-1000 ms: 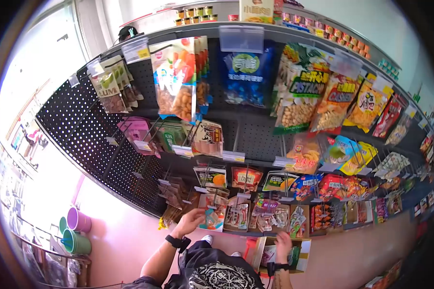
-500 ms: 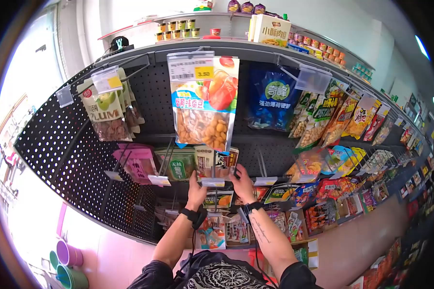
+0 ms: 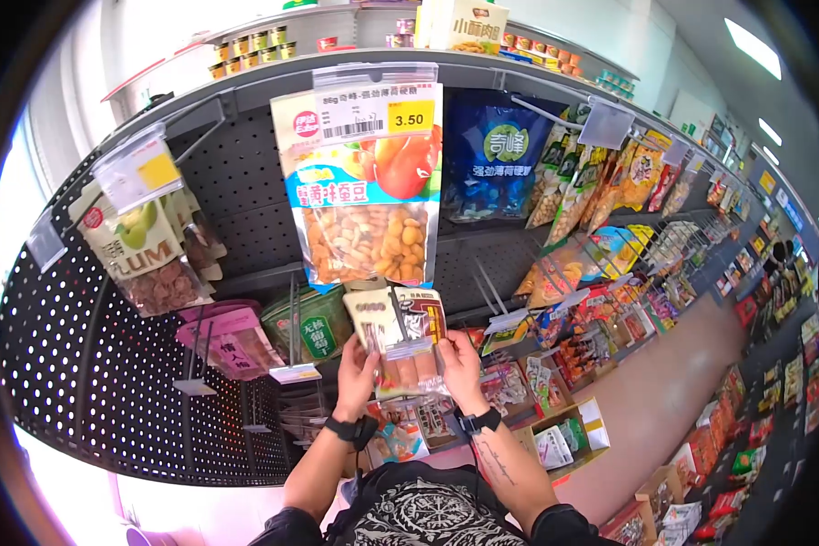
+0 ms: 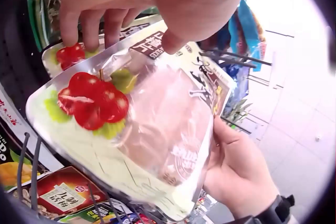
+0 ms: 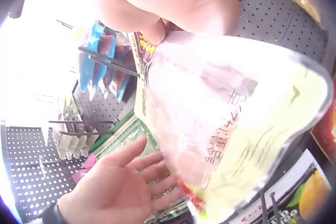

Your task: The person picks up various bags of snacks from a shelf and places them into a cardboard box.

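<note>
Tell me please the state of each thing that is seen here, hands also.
Red-fruit packet: edge pinched
Left hand: open, fingers extended
Right hand: gripping the packet
Nut bag: hanging, filled
Blue bag: hanging, filled
Green bag: hanging
Carton: open, packets inside
Ceiling light: on

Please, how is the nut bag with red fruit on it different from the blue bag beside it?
The nut bag shows white, red and light blue; the blue bag is deep blue. A price tag covers the nut bag's top, while none covers the blue bag. The nut bag looks nearer and larger, the blue bag smaller. Both hang on the rack.
</note>
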`<state>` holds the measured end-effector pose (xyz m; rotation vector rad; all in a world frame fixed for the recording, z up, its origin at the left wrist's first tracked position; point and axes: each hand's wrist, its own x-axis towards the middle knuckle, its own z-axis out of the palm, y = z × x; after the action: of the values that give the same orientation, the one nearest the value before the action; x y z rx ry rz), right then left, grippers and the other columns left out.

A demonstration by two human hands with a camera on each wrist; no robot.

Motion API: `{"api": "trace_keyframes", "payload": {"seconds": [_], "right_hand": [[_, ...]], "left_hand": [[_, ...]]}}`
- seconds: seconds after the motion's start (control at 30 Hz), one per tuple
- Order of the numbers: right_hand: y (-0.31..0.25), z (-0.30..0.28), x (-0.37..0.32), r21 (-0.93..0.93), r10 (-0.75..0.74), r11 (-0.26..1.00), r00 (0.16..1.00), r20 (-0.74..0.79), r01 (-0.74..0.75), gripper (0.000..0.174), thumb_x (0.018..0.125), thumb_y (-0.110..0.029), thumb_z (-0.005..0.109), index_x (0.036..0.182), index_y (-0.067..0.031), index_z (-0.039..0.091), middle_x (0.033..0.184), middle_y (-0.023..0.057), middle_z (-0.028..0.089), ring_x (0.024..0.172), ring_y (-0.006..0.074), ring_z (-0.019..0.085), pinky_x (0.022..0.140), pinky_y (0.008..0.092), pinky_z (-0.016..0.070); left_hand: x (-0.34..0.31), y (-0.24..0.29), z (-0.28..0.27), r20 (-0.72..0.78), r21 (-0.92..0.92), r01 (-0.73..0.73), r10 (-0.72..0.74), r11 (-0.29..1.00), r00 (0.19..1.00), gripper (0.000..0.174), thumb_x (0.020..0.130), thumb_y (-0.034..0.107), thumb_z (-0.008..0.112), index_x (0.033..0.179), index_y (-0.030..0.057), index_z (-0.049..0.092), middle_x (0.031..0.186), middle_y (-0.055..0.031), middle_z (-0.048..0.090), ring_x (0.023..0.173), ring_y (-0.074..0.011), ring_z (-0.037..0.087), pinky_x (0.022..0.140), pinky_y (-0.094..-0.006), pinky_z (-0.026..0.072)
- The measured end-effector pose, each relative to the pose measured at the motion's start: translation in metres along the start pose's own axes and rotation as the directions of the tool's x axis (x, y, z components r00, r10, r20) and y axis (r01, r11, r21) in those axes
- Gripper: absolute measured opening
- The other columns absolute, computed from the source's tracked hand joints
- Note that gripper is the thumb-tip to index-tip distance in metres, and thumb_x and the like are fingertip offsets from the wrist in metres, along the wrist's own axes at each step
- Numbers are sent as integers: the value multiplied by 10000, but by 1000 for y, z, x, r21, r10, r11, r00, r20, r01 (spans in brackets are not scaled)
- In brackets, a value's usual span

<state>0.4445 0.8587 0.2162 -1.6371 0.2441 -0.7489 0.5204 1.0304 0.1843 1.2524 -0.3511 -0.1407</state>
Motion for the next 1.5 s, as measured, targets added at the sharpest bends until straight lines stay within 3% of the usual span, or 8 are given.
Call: {"api": "trace_keyframes", "payload": {"seconds": [0.23, 0.33, 0.47, 0.8, 1.07, 1.2, 1.43, 1.5], "right_hand": [[-30, -28, -45, 386, 306, 868, 949, 80, -313, 92, 891, -67, 573, 982, -54, 568, 737, -51, 545, 442, -9, 326, 372, 160, 207], [-37, -35, -61, 458, 349, 822, 935, 66, -339, 118, 881, -58, 583, 998, -50, 572, 762, -45, 552, 514, 2, 395, 425, 157, 272], [-36, -39, -62, 383, 212, 891, 969, 127, -245, 150, 889, -92, 584, 1018, -17, 570, 916, -6, 563, 824, 72, 509, 718, 218, 427], [4, -151, -83, -201, 349, 934, 881, 319, -297, 338, 827, -341, 653, 940, -26, 606, 761, 100, 634, 649, 158, 576, 594, 308, 448], [-14, -347, -142, -220, 610, 782, 789, 77, -583, 262, 871, -217, 623, 1077, -54, 632, 866, 39, 655, 795, 90, 566, 725, 271, 468], [58, -414, -193, -12, 554, 821, 801, -228, -571, 247, 883, -138, 601, 1101, -23, 614, 935, 14, 650, 833, 85, 560, 779, 250, 456], [143, -452, -230, -217, 558, 694, 704, -439, -686, 220, 890, -197, 582, 967, 8, 605, 845, 15, 602, 757, 101, 524, 669, 265, 436], [203, -461, -254, -105, 578, 751, 725, -375, -652, 238, 892, -220, 564, 981, -2, 602, 805, 31, 589, 725, 120, 518, 651, 284, 437]], "left_hand": [[-54, 53, -27, 185, 105, 227, -243, 968, 952, 144, 871, 10, 582, 1011, -24, 588, 938, -45, 646, 844, -88, 586, 739, -228, 464], [-70, 51, -44, 236, 235, 174, -230, 956, 944, 122, 860, 34, 600, 973, -12, 601, 790, -6, 621, 692, -66, 559, 617, -211, 456], [-71, 66, -29, 125, 229, 132, -164, 964, 979, 41, 866, 21, 556, 895, 14, 585, 710, 17, 563, 569, -26, 445, 509, -176, 351], [-92, 24, 40, 305, 391, 340, -469, 855, 829, 195, 910, 48, 511, 1084, -19, 566, 917, -44, 637, 742, -65, 582, 588, -180, 476], [-115, -101, 223, 583, 560, 194, -550, 805, 598, 170, 882, 87, 572, 981, -44, 616, 799, -48, 644, 717, -72, 560, 639, -247, 465], [-133, -162, 328, 722, 578, -139, -425, 804, 545, 194, 859, 171, 575, 968, 10, 586, 772, -189, 637, 704, -323, 643, 608, -372, 487], [-160, -237, 352, 809, 482, -264, -308, 836, 501, 341, 796, 230, 618, 1044, 10, 539, 982, -251, 604, 884, -347, 616, 763, -423, 466], [-151, -239, 305, 803, 557, -94, -508, 825, 311, 440, 773, 283, 634, 1122, 36, 535, 989, -191, 616, 872, -336, 599, 770, -393, 477]]}}
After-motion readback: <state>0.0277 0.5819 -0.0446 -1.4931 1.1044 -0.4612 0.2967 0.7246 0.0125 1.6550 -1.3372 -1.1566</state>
